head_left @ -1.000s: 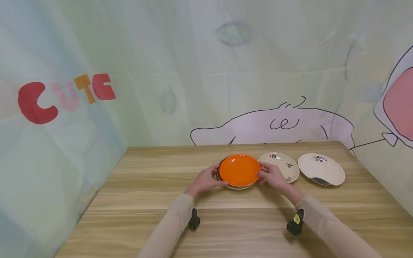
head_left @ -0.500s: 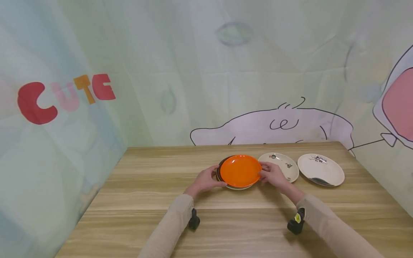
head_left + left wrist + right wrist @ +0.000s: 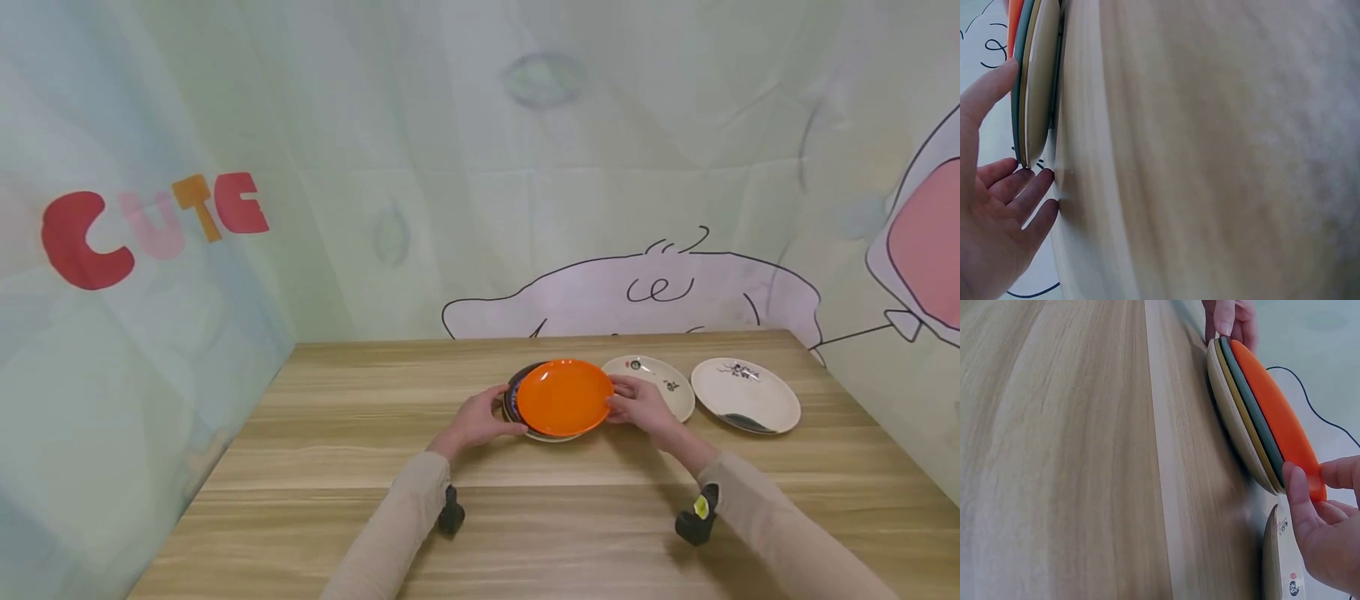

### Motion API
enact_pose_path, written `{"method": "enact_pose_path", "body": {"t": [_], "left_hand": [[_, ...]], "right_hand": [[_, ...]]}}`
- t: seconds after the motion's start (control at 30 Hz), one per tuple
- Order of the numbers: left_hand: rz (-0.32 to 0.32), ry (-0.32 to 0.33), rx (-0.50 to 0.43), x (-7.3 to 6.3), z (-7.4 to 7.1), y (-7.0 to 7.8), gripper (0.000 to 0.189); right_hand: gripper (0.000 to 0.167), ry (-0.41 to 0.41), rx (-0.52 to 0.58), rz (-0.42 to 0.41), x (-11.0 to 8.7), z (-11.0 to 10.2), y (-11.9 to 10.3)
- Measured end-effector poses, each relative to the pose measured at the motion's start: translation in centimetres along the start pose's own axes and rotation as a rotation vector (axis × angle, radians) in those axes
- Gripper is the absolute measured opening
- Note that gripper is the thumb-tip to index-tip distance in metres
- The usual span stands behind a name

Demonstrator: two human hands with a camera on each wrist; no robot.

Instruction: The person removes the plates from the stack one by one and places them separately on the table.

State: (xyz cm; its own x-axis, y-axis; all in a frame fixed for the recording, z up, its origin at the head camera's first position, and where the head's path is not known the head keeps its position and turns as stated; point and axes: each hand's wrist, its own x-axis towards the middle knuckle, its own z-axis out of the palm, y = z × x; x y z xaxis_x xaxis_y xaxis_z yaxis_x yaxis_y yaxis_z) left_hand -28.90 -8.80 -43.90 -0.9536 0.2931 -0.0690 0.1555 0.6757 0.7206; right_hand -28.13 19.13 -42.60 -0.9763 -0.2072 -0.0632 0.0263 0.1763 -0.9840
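An orange plate (image 3: 564,398) lies atop a stack of plates, shifted right so its left side uncovers a dark patterned plate (image 3: 513,402). In the right wrist view the stack's edges read as teal (image 3: 1249,400), mustard and cream (image 3: 1225,412) below the orange. My right hand (image 3: 639,408) pinches the orange plate's right rim between thumb and fingers; that rim stands slightly apart from the stack. Around the stack's left side rests my left hand (image 3: 476,419), its thumb against the teal rim and fingertips at the edge, loosely spread in the left wrist view.
Just right of the stack lies a cream plate (image 3: 663,379) with small motifs, partly hidden by my right hand. Farther right is a white oval plate (image 3: 746,396) with a branch design. A printed curtain (image 3: 375,208) hangs behind the wooden table (image 3: 360,400).
The orange plate has slid a little to the right with my right hand, showing more of the dark patterned plate. My left hand has stayed in place.
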Motion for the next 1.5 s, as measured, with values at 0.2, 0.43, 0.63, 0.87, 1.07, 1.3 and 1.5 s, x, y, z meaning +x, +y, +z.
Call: {"method": "enact_pose_path", "body": {"t": [0.2, 0.43, 0.63, 0.87, 1.07, 1.3, 1.5], "left_hand": [[-0.018, 0.008, 0.002, 0.0, 0.1, -0.1, 0.083], [0.001, 0.012, -0.007, 0.0, 0.1, -0.2, 0.083], [0.005, 0.017, -0.008, 0.0, 0.1, -0.1, 0.084], [0.014, 0.014, -0.008, 0.0, 0.1, -0.2, 0.084], [0.016, 0.016, -0.005, 0.1, 0.2, -0.3, 0.083], [0.007, 0.019, -0.007, 0.0, 0.1, -0.2, 0.086], [0.012, 0.017, -0.018, -0.1, 0.2, -0.1, 0.086]], "right_hand": [[0.052, 0.024, 0.050, -0.002, -0.3, -0.4, 0.2], [0.053, 0.046, 0.058, 0.010, -1.0, -1.1, 0.0], [0.054, 0.062, 0.063, 0.006, -1.8, -2.1, -0.1], [0.054, 0.063, 0.052, -0.018, -3.3, -3.4, -0.4], [0.056, 0.053, 0.024, -0.003, -4.2, -4.8, -0.2], [0.060, 0.044, -0.008, 0.000, -5.2, -6.6, 0.4], [0.061, 0.031, -0.041, 0.026, -6.2, -7.8, 1.1]]}}
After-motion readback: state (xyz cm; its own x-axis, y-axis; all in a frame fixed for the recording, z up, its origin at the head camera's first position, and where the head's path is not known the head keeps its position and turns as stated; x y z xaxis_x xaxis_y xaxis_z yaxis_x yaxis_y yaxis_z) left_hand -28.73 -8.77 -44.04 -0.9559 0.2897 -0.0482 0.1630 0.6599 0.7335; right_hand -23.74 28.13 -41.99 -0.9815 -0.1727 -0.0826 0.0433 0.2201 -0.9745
